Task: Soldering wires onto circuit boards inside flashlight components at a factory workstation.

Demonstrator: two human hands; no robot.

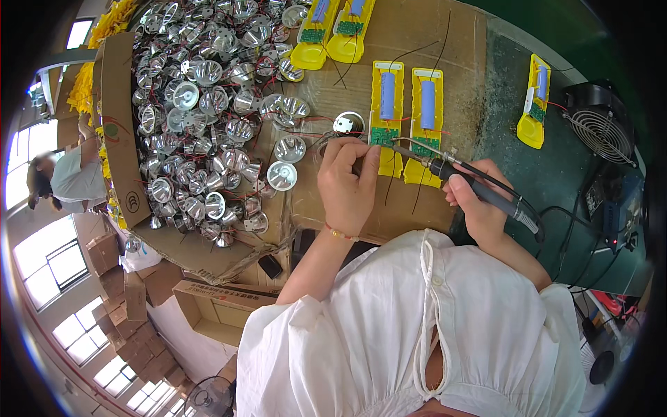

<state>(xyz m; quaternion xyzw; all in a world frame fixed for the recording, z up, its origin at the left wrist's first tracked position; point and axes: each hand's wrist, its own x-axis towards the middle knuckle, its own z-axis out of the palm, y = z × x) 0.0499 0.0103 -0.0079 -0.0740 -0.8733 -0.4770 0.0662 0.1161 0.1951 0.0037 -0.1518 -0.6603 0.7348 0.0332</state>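
Observation:
My right hand (484, 208) grips a soldering iron (486, 192) with a black handle and a thin metal guide tube along its front. Its tip reaches left to the green circuit board (383, 136) in a yellow plastic housing (377, 83), which also carries a blue cylindrical battery (387, 97). Beside that board my left hand (346, 186) is closed in a pinch; what its fingertips hold is hidden. Just beyond these fingers lies a reflector cup (349, 124) with a white base. A second yellow housing (416, 83) with a battery (428, 104) lies alongside, partly under the iron.
Heaped reflector cups (208, 104) with red wires fill the left, beside a cardboard wall (119, 125). More yellow housings (309, 54) lie at the far edge, another (531, 128) at right. A fan (599, 125) and cables (566, 215) stand right. A person (73, 174) works at far left.

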